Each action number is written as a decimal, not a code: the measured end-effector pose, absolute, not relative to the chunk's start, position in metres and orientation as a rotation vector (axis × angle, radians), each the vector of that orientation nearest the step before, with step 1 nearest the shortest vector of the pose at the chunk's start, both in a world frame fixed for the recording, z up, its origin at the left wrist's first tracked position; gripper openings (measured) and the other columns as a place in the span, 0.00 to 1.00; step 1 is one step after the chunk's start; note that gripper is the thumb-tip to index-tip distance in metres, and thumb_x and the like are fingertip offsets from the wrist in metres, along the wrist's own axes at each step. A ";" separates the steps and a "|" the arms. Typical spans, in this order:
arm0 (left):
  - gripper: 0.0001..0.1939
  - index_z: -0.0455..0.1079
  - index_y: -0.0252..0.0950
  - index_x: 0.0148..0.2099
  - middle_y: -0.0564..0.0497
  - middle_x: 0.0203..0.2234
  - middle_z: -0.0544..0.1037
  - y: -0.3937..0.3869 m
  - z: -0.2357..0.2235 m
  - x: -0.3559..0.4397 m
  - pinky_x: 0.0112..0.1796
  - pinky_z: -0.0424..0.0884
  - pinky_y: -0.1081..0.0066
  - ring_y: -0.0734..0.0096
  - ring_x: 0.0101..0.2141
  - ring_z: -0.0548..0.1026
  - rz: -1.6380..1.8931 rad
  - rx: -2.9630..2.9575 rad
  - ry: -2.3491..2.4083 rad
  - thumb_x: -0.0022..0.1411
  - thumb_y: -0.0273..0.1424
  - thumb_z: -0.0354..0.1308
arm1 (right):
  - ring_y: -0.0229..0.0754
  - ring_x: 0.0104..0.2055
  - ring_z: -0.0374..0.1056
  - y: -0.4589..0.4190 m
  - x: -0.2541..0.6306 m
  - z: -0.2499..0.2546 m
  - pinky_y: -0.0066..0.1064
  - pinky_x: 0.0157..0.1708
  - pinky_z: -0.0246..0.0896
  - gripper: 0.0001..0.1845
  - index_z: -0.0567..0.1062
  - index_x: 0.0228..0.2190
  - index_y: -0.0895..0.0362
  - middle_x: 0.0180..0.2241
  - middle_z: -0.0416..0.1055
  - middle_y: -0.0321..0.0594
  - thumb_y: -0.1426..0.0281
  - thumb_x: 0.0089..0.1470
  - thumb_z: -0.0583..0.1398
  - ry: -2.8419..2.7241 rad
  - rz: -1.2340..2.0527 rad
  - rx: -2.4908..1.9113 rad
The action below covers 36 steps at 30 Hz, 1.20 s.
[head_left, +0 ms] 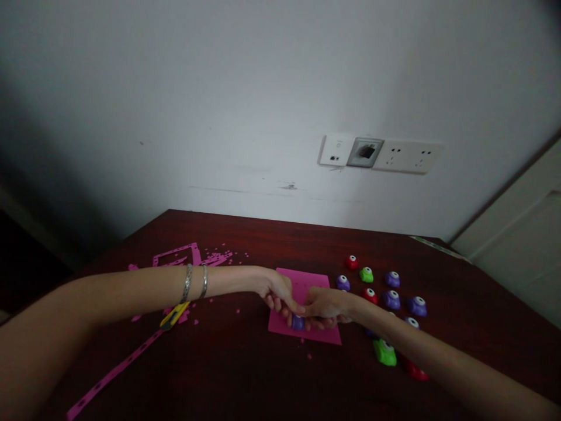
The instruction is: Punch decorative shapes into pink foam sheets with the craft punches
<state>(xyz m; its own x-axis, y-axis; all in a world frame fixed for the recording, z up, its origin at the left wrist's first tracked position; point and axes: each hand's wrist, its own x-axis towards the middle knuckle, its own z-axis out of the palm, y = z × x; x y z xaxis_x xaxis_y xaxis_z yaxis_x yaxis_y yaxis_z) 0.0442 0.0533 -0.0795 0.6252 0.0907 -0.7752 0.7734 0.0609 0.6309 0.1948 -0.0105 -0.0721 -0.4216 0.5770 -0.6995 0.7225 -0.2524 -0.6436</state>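
Observation:
A pink sheet of paper (307, 286) lies on the dark red table (245, 362). Both my hands meet over its near edge. A small purple punch (298, 322) sits there between my fingers. My left hand (277, 295), with two silver bangles on the wrist, pinches the sheet and the punch from the left. From the right, my right hand (326, 306) closes its fingers on the same punch.
Several small punches, purple (391, 299), red (352, 262) and green (385, 352), stand right of the sheet. A yellow utility knife (174, 315), pink paper strips (109, 377) and scraps (177, 255) lie at the left. Wall sockets (379, 154) sit above the table's far edge.

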 end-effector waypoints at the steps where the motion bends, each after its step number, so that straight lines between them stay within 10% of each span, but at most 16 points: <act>1: 0.23 0.71 0.32 0.18 0.50 0.16 0.67 0.053 -0.080 0.044 0.11 0.44 0.80 0.85 0.13 0.52 -0.604 1.437 0.779 0.35 0.49 0.67 | 0.27 0.12 0.46 -0.011 0.194 -0.072 0.23 0.13 0.37 0.25 0.69 0.17 0.59 0.11 0.58 0.29 0.50 0.48 0.56 1.838 -1.755 1.622; 36: 0.19 0.70 0.33 0.19 0.53 0.13 0.66 0.060 -0.059 0.043 0.15 0.52 0.78 0.81 0.15 0.60 -0.484 1.947 0.825 0.39 0.45 0.66 | 0.28 0.11 0.51 -0.023 0.194 -0.078 0.22 0.12 0.43 0.26 0.66 0.15 0.60 0.11 0.58 0.31 0.55 0.55 0.51 2.144 -1.543 1.647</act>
<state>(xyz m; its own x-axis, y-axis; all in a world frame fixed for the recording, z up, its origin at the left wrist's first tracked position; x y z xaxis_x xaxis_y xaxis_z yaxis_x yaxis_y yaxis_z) 0.0431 0.0605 -0.0589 0.6959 0.3496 -0.6273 0.7181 -0.3368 0.6090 0.1936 -0.0230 -0.0778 -0.4399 0.7143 -0.5444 0.7430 -0.0511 -0.6673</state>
